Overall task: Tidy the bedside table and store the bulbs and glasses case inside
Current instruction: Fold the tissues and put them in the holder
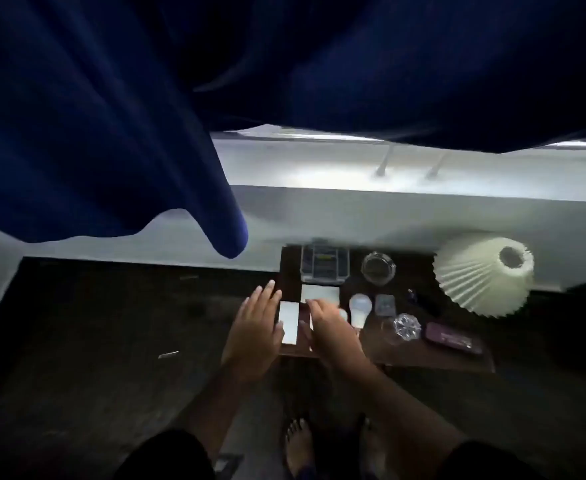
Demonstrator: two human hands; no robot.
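Observation:
A dark wooden bedside table (433, 355) stands below me. My left hand (255, 329) lies flat with fingers spread, its thumb at the left edge of a narrow white box (289, 322). My right hand (331, 323) arches over the table just right of that box, fingertips touching a second white box (320, 292); what lies under its palm is hidden. A white bulb (360, 306) lies right of my right hand, and a smaller bulb (343, 314) peeks out beside it. The maroon glasses case (452, 338) rests near the table's front right.
A clear plastic organiser box (324, 268) and a glass ashtray (378, 266) sit at the table's back. A small packet (385, 304) and a cut-glass piece (405, 325) lie mid-table. A pleated lampshade (481, 277) stands at right. Blue curtain (111, 133) hangs above left.

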